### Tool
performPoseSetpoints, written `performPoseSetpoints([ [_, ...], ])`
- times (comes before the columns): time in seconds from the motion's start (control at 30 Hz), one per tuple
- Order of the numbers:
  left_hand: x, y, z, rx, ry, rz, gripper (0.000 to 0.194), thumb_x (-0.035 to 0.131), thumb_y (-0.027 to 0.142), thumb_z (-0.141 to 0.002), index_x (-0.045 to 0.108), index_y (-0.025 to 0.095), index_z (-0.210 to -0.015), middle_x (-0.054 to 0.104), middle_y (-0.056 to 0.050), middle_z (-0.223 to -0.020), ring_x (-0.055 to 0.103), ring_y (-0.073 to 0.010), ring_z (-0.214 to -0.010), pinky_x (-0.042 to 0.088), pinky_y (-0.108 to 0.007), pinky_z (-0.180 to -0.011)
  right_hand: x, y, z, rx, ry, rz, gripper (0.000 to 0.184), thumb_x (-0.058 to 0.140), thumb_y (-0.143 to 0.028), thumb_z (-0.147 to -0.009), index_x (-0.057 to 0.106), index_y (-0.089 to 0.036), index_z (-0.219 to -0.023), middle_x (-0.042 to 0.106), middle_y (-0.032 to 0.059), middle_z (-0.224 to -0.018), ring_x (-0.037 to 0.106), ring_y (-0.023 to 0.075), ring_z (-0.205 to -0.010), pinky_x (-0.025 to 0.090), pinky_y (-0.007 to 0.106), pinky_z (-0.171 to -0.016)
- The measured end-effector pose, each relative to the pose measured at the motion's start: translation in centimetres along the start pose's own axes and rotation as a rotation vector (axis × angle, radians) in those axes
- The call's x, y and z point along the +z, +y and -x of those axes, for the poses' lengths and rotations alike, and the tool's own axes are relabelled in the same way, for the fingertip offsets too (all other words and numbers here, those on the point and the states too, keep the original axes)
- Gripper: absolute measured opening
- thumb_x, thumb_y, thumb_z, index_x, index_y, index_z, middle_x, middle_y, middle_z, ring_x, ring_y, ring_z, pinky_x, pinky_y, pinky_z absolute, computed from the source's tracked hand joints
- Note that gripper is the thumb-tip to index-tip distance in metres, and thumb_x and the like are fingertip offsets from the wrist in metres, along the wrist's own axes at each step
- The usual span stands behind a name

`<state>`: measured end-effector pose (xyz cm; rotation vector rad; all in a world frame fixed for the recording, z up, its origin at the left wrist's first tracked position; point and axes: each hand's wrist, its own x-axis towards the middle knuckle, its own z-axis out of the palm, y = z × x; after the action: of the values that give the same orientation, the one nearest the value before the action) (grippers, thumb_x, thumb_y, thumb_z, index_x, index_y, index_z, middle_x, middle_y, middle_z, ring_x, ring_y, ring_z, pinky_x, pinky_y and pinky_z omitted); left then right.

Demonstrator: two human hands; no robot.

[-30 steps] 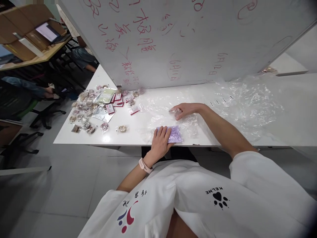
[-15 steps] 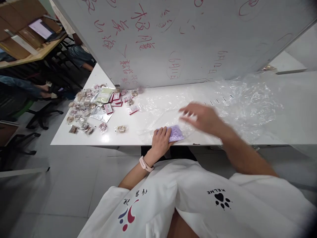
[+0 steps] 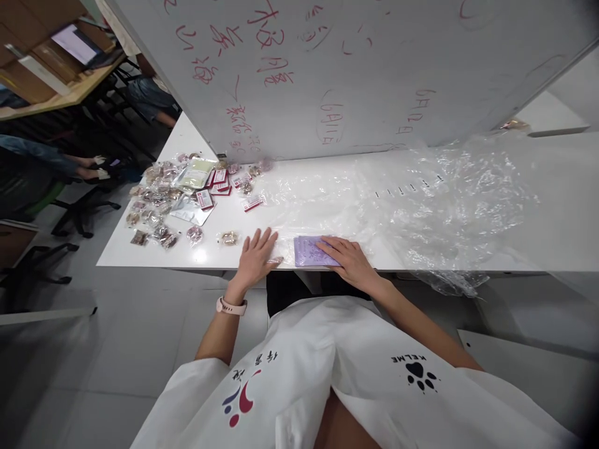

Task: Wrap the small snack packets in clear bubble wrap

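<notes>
A flat purple packet (image 3: 306, 252) lies at the table's front edge, on or under clear plastic film (image 3: 322, 215); I cannot tell which. My right hand (image 3: 349, 259) rests on the packet's right part, fingers stretched out flat over it. To the left of the packet, my left hand (image 3: 256, 257) lies palm down on the film, fingers spread, with a pink watch band on the wrist. Nothing shows in the grasp of either hand.
Crumpled film (image 3: 458, 212) covers the right of the white table (image 3: 116, 249). At the left lie many small wrapped packets (image 3: 163, 199), red-and-white boxes (image 3: 219, 181) and a pale green pouch (image 3: 196, 173). A whiteboard (image 3: 374, 75) stands behind. A seated person's legs (image 3: 47, 156) show at far left.
My left hand has moved left off the purple packet onto the film. My right hand has come down from above the film onto the packet, and more purple now shows on the left.
</notes>
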<state>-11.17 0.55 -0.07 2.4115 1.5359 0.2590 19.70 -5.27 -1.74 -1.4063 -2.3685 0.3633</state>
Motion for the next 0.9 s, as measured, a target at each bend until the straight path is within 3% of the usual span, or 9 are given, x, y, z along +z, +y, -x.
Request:
performPoseSetpoints([
  [0.13, -0.2, 1.6, 3.2, -0.445, 0.502, 0.381, 0.057, 0.06, 0.049, -0.091, 0.052, 0.016, -0.137, 0.053, -0.021, -0.144, 0.049, -0.0317, -0.136, 0.041, -0.052, -0.111, 0.0, -0.2, 0.3, 0.001, 0.003, -0.014, 0.058, 0.048, -0.037, -0.099, 0.033, -0.033, -0.155, 0.043, 0.0088, -0.155, 0.042, 0.029, -0.138, 0.041, 0.047, -0.101],
  [0.2, 0.5, 4.1, 4.7, -0.603, 0.63, 0.721, 0.048, 0.058, 0.051, -0.091, 0.057, 0.017, -0.125, 0.065, -0.017, -0.125, 0.065, -0.0251, -0.112, 0.055, -0.043, -0.094, 0.1, -0.3, 0.4, -0.004, 0.004, -0.007, 0.06, 0.049, -0.041, -0.099, 0.032, -0.032, -0.156, 0.042, 0.0091, -0.156, 0.041, 0.0292, -0.138, 0.041, 0.047, -0.101],
  [0.27, 1.3, 6.6, 5.4, -0.652, 0.544, 1.069, 0.047, 0.063, 0.05, -0.088, 0.058, 0.016, -0.121, 0.069, -0.015, -0.115, 0.07, -0.0207, -0.095, 0.059, -0.037, -0.082, 0.1, -0.3, 0.4, -0.004, 0.003, 0.003, 0.059, 0.047, -0.042, -0.099, 0.032, -0.031, -0.156, 0.041, 0.0096, -0.156, 0.04, 0.029, -0.138, 0.04, 0.046, -0.1],
  [0.37, 1.8, 8.9, 5.0, -0.771, 0.4, 1.436, 0.045, 0.073, 0.039, -0.084, 0.056, 0.016, -0.118, 0.072, -0.014, -0.109, 0.072, -0.018, -0.086, 0.06, -0.036, -0.082, 0.2, -0.2, 0.4, 0.002, -0.009, 0.02, 0.058, 0.046, -0.043, -0.1, 0.032, -0.03, -0.156, 0.041, 0.0101, -0.156, 0.04, 0.0289, -0.139, 0.04, 0.046, -0.1],
  [0.53, -0.6, 9.7, 4.8, -0.974, 0.579, 1.816, 0.027, 0.07, 0.014, -0.086, 0.057, 0.015, -0.109, 0.072, -0.012, -0.108, 0.072, -0.0185, -0.101, 0.057, -0.033, -0.097, 0.5, 0.0, 0.6, 0.007, -0.017, 0.046, 0.058, 0.041, -0.045, -0.102, 0.03, -0.031, -0.157, 0.039, 0.0082, -0.158, 0.039, 0.0278, -0.14, 0.039, 0.044, -0.101],
  [0.6, -1.6, 10.0, 5.2, -1.069, 0.558, 1.909, 0.015, 0.064, 0.011, -0.09, 0.059, 0.012, -0.104, 0.07, -0.016, -0.114, 0.07, -0.0202, -0.108, 0.058, -0.031, -0.096, 0.5, 0.0, 0.6, 0.0, -0.015, 0.049, 0.058, 0.04, -0.045, -0.102, 0.028, -0.031, -0.158, 0.038, 0.0071, -0.158, 0.039, 0.027, -0.14, 0.039, 0.044, -0.102],
  [0.7, -1.6, 10.6, 5.3, -1.119, 0.409, 2.022, 0.005, 0.059, 0.009, -0.092, 0.06, 0.01, -0.097, 0.071, -0.018, -0.11, 0.072, -0.0197, -0.103, 0.06, -0.028, -0.09, 0.6, 0.1, 0.7, 0.002, -0.007, 0.057, 0.059, 0.041, -0.045, -0.102, 0.028, -0.031, -0.158, 0.038, 0.0069, -0.158, 0.038, 0.0271, -0.14, 0.039, 0.044, -0.101],
  [0.8, 0.2, 10.9, 4.4, -1.058, 0.331, 1.988, 0.004, 0.062, 0.012, -0.091, 0.058, 0.01, -0.09, 0.073, -0.013, -0.092, 0.071, -0.0126, -0.074, 0.059, -0.021, -0.07, 0.7, 0.1, 0.7, 0.004, -0.008, 0.063, 0.059, 0.043, -0.045, -0.101, 0.031, -0.03, -0.157, 0.039, 0.0076, -0.158, 0.038, 0.0279, -0.14, 0.039, 0.045, -0.102],
  [0.9, 2.8, 11.3, 3.7, -0.99, 0.435, 1.787, 0.023, 0.072, 0.014, -0.084, 0.056, 0.011, -0.101, 0.073, -0.007, -0.081, 0.063, -0.0081, -0.055, 0.05, -0.016, -0.05, 0.7, 0.1, 0.6, 0.004, -0.018, 0.061, 0.059, 0.044, -0.044, -0.101, 0.031, -0.029, -0.157, 0.039, 0.0079, -0.158, 0.039, 0.028, -0.14, 0.038, 0.045, -0.103],
])
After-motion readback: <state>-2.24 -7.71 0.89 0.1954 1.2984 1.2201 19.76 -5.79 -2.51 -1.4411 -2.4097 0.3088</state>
